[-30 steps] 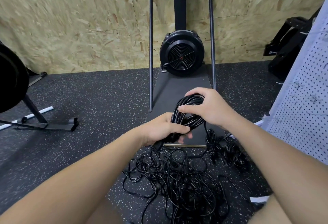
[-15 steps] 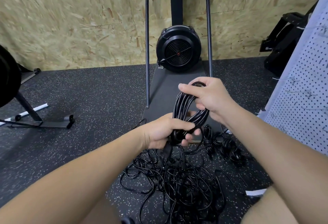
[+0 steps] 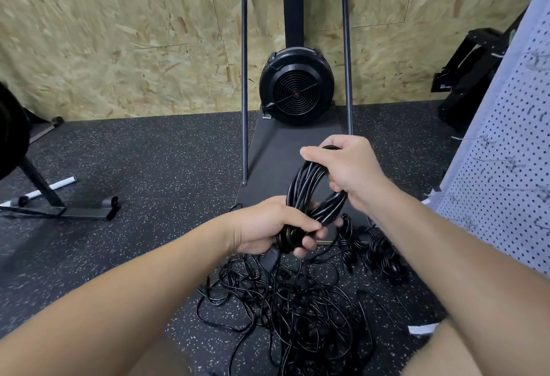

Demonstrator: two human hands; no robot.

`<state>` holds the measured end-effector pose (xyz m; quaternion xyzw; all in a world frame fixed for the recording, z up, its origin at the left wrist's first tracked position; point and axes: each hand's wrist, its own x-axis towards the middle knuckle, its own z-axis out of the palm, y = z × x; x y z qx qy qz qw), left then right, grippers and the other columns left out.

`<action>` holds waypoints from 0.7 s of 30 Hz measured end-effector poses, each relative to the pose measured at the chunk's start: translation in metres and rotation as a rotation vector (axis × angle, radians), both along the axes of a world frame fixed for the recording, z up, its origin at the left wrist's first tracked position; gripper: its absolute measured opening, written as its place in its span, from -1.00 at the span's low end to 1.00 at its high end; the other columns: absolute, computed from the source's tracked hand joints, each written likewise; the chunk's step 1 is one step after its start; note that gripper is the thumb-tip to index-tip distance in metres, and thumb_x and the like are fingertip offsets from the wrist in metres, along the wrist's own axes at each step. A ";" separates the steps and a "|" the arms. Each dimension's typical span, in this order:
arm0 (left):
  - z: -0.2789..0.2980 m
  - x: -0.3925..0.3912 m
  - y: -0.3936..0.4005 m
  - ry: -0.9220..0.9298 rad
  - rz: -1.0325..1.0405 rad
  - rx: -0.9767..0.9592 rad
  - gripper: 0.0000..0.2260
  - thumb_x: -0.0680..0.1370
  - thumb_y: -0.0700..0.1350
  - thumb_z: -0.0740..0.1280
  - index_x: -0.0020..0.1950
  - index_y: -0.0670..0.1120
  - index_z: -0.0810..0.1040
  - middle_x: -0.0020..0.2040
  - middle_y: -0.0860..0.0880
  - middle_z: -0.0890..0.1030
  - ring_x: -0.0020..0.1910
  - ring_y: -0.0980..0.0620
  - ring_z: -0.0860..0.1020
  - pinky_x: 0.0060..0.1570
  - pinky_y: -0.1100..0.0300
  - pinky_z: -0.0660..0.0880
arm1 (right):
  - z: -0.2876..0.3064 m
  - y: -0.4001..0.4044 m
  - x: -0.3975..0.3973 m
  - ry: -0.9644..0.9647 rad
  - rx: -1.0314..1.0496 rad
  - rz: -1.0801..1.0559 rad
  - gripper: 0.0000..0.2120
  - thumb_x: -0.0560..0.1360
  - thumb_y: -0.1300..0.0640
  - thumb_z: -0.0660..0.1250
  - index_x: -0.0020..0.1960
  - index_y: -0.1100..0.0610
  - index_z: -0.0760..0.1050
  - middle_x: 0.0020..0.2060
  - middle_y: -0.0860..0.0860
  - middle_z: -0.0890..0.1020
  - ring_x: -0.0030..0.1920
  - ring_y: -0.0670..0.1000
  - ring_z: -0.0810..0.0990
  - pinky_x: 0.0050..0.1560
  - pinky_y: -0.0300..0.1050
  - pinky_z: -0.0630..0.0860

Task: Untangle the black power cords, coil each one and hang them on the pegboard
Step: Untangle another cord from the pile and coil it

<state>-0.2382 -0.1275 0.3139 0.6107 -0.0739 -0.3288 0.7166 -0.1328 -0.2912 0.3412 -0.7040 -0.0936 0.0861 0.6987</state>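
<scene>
A coiled black power cord (image 3: 306, 188) stands upright between my hands above the floor. My left hand (image 3: 268, 226) grips the coil's lower end, with a plug hanging just below the fist. My right hand (image 3: 345, 167) grips the coil's upper end. Underneath lies a tangled heap of black cords (image 3: 294, 301) on the speckled floor. Two smaller cord bundles (image 3: 375, 247) lie to the right of the heap. The white pegboard (image 3: 506, 152) leans at the right edge, with several wire hooks sticking out of it.
A black fan machine (image 3: 296, 89) on a dark base with a tubular frame stands against the chipboard wall straight ahead. A black stand with a floor bar (image 3: 59, 206) is at the left. Dark equipment (image 3: 470, 72) sits at the far right.
The coil has been drawn out taller: my right hand lifted its upper end while my left hand kept hold of the lower end. The view has tilted slightly.
</scene>
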 end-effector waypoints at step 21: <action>-0.017 0.005 0.033 -0.374 0.283 0.620 -0.64 0.70 -0.02 0.44 -0.04 -0.29 0.44 -0.35 -0.04 0.43 -0.41 -0.08 0.41 -0.33 0.01 0.46 | -0.008 -0.012 0.000 -0.095 -0.262 0.371 -0.46 0.51 -0.16 0.62 0.39 -0.02 0.55 0.07 0.01 0.77 -0.03 0.15 0.80 -0.03 0.05 0.71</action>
